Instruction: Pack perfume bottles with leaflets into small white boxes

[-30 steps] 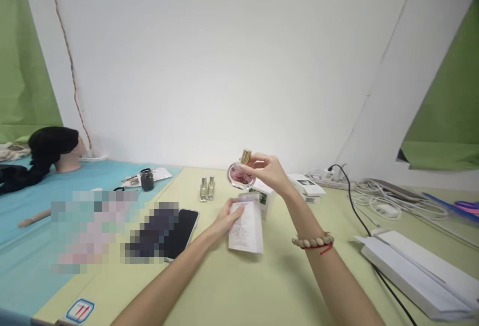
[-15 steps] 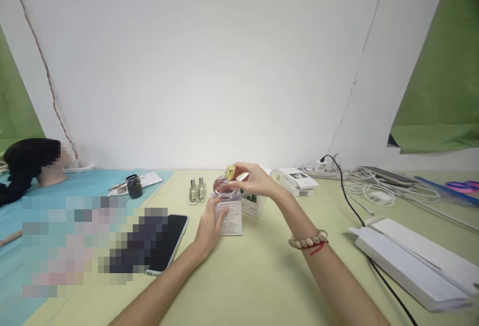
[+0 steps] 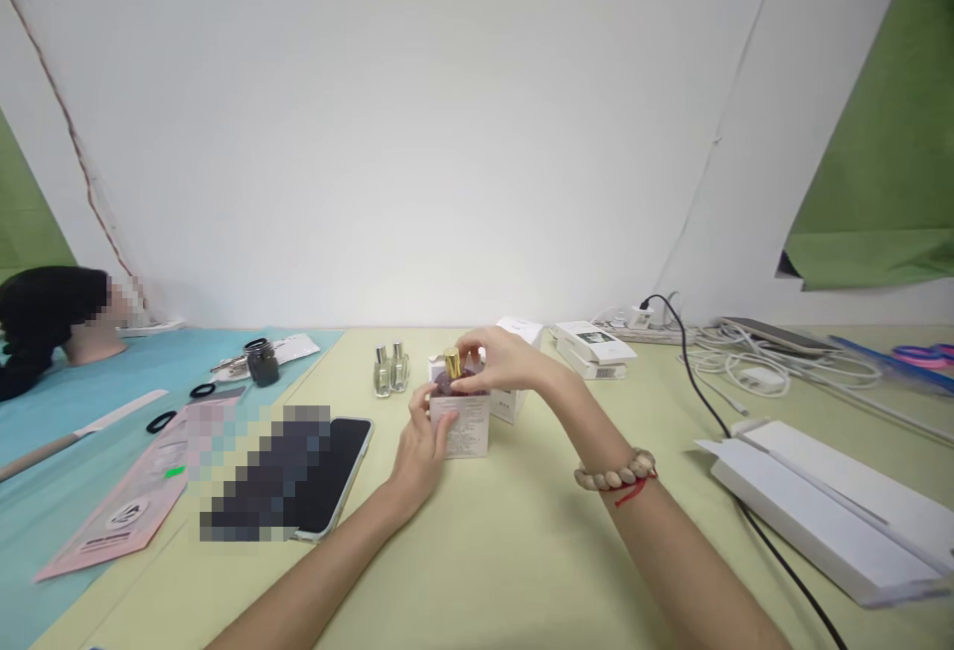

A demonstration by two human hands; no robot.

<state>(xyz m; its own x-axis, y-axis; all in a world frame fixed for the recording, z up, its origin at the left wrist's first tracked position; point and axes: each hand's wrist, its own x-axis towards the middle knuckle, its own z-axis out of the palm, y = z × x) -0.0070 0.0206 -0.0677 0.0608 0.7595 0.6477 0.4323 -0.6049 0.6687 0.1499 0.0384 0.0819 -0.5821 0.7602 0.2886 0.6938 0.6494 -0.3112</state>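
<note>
A purple-pink perfume bottle with a gold cap stands upright, its lower part hidden inside an open printed box. My right hand comes from the right with its fingers closed on the bottle near the cap. At the box's left side, my left hand grips the box, thumb on the front and fingers at the top edge. Two small clear perfume bottles with silver caps stand to the left. Behind my right hand, a white box stands partly hidden.
A phone lies left of my left forearm, by a pink packet. A dark jar and a mannequin head sit on the blue cloth. On the right are a flat white carton, a black cable and white cables.
The perfume bottle has moved down into the box, so less of its body shows. My right hand has lowered with it, while my left hand still grips the box.
</note>
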